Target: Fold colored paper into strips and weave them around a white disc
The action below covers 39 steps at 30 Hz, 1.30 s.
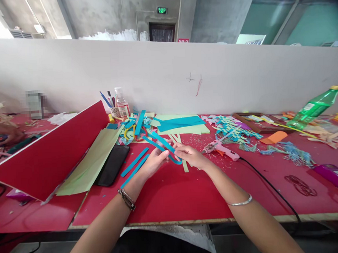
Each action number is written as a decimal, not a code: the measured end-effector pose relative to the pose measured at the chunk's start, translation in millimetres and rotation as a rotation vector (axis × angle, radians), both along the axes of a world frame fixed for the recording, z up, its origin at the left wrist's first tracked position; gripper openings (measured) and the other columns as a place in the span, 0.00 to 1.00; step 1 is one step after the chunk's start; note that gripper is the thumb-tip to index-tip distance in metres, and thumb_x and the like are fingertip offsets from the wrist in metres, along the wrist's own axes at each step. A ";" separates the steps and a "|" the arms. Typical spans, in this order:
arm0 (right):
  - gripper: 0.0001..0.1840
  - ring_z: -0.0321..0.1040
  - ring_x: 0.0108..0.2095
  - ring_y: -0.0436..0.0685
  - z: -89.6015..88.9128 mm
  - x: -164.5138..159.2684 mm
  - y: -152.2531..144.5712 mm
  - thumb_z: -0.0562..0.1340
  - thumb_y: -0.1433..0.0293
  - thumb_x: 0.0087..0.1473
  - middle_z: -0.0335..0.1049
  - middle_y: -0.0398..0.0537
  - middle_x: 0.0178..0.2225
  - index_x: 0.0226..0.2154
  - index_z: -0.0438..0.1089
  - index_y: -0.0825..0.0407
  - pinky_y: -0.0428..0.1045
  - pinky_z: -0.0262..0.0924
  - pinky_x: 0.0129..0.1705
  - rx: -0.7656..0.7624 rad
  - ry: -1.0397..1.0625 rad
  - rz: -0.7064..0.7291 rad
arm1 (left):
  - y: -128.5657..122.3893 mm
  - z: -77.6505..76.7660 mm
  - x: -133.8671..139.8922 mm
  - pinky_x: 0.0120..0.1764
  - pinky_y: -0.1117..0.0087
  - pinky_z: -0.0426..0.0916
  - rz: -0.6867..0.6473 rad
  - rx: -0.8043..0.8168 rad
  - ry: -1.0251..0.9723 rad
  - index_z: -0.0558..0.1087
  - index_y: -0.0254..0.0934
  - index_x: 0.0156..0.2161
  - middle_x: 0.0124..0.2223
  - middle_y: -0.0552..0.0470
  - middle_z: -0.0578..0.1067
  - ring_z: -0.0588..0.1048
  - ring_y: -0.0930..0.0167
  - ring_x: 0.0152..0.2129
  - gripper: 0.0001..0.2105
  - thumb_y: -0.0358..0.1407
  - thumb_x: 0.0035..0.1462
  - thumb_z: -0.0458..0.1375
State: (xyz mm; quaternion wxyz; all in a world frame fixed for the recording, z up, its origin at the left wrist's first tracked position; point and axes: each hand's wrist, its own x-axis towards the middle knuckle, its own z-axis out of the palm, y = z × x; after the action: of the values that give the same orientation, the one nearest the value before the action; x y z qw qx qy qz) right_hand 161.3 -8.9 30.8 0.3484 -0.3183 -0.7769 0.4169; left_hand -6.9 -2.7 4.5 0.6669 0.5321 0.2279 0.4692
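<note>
Between my two hands is a blue paper strip [162, 141], bent back on itself in a loop whose curved end lies toward me. My left hand [156, 161] pinches it from the left side. From the right, the fingers of my right hand [188, 155] are closed on it near the bend. Two more blue strips [135, 161] lie flat on the red table beside my left wrist. Pale green strips [185, 166] lie on the table just beneath my hands. Part of the left fingers is hidden behind the paper.
A pink glue gun [222, 149] with a black cord lies to the right. A black phone [113, 166] and pale green paper [87, 167] lie left, by a red divider [53, 152]. Scissors [129, 132] sit among scraps. A green bottle [313, 108] leans at right; another person's hand [6, 132] is far left.
</note>
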 end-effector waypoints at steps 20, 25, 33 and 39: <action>0.10 0.55 0.20 0.44 -14.3 -12.1 0.2 0.59 0.63 0.45 0.58 0.37 0.22 0.28 0.62 0.52 0.42 0.52 0.22 -0.149 0.190 -0.315 | 7.6 -5.8 -3.4 0.25 0.77 0.59 0.393 0.003 0.179 0.70 0.33 0.30 0.24 0.56 0.68 0.65 0.79 0.20 0.12 0.41 0.44 0.59; 0.09 0.55 0.21 0.45 -14.8 -10.8 1.5 0.59 0.63 0.44 0.59 0.38 0.24 0.28 0.64 0.51 0.43 0.52 0.24 -0.085 0.202 -0.352 | 5.4 -0.4 -3.1 0.22 0.78 0.57 0.366 0.000 0.144 0.68 0.34 0.31 0.19 0.60 0.63 0.61 0.81 0.16 0.13 0.42 0.43 0.58; 0.11 0.62 0.37 0.51 -23.6 -10.2 5.9 0.58 0.60 0.45 0.65 0.43 0.33 0.30 0.67 0.49 0.47 0.56 0.40 -0.078 0.231 -0.349 | 5.0 -2.1 -3.0 0.27 0.78 0.60 0.295 -0.022 0.106 0.68 0.35 0.30 0.27 0.57 0.68 0.65 0.80 0.21 0.10 0.39 0.44 0.59; 0.11 0.60 0.42 0.52 -18.4 -9.7 3.1 0.57 0.60 0.47 0.63 0.44 0.39 0.24 0.66 0.50 0.48 0.53 0.44 -0.117 0.288 -0.230 | 4.1 1.5 -2.1 0.27 0.78 0.62 0.144 -0.121 -0.009 0.68 0.37 0.36 0.27 0.58 0.69 0.65 0.82 0.19 0.13 0.36 0.42 0.60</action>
State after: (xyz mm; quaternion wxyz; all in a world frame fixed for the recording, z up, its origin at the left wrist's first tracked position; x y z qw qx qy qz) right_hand 151.7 -5.7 12.5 0.4824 -0.3615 -0.6519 0.4600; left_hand -9.0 1.4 6.0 0.6635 0.4710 0.2907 0.5034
